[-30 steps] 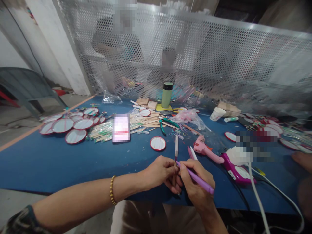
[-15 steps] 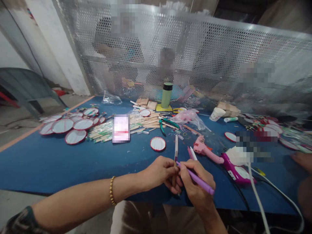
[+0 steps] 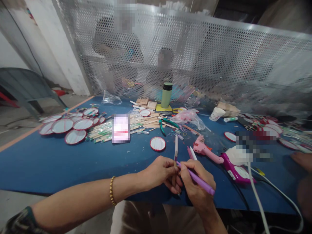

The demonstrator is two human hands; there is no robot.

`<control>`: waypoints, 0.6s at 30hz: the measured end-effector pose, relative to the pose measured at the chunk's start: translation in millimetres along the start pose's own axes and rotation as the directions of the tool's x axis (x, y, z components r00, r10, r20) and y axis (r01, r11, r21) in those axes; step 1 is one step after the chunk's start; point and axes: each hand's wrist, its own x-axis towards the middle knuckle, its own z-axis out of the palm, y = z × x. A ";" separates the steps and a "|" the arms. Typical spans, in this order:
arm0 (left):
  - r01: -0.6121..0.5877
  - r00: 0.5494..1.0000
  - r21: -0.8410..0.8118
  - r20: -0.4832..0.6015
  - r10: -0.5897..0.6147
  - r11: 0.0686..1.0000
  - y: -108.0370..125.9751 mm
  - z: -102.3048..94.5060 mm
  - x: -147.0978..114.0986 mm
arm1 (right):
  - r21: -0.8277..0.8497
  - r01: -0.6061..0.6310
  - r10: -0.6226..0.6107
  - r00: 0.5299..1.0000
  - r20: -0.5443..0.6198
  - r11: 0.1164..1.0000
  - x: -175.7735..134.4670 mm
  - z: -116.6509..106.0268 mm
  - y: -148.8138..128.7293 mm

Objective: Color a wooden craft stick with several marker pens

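Near the table's front edge, my left hand (image 3: pixel 162 174) pinches a narrow wooden stick (image 3: pixel 174 178) upright between thumb and fingers. The stick's upper part is pale, with a purple band partway down. My right hand (image 3: pixel 198 180) is closed around a purple marker pen (image 3: pixel 197 180), its tip touching or nearly touching the stick beside the left fingertips. Just beyond the hands lie a white pen (image 3: pixel 193 153) and a darker purple one (image 3: pixel 189 152). A small round white disc with a red rim (image 3: pixel 157 143) rests on the table ahead of my left hand.
A pink glue gun (image 3: pixel 207 150) and a magenta box with cables (image 3: pixel 237 172) lie to the right. Bundled sticks (image 3: pixel 99 130), a phone (image 3: pixel 121 128), green-handled pliers (image 3: pixel 162 127), a green flask (image 3: pixel 167 96) and a paper cup (image 3: pixel 216 114) stand or lie farther back. Red-rimmed discs (image 3: pixel 62 125) pile at left. Perforated metal sheeting (image 3: pixel 202 55) closes the back.
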 end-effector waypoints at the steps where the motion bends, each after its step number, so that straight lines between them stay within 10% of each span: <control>1: 0.001 1.000 0.004 -0.001 -0.001 1.000 0.5 0.1 -0.2 | -0.002 0.001 -0.001 1.000 0.003 1.000 0.0 0.1 0.3; 18: -0.005 1.000 0.009 0.005 0.005 1.000 -0.2 0.3 0.1 | -0.023 -0.003 0.004 1.000 0.009 1.000 0.3 -1.2 -0.1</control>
